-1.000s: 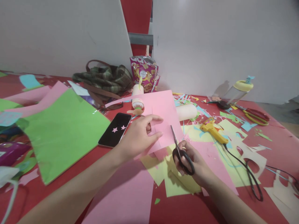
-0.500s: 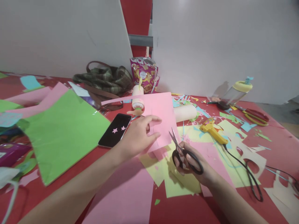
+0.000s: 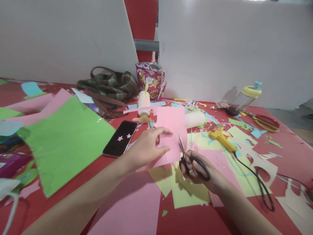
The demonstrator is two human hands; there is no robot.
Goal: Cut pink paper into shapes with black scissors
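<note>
My left hand pinches a pink sheet of paper between thumb and fingers and holds it up over the table. Slits run into the sheet from its near edge, and a thin pink strip trails off its far left corner. My right hand has its fingers through the loops of black-handled scissors. The blades point up and away at the sheet's lower right edge.
A black phone with two pink stars lies left of my hand, beside a big green sheet. A yellow glue gun with a black cord lies to the right. A white roll, glue bottle, plaid bag and snack bag are behind. Paper scraps cover the red table.
The pink sheet has turned and now shows narrower. The scissors came off the sheet with the blades apart, then went back to its lower right edge.
</note>
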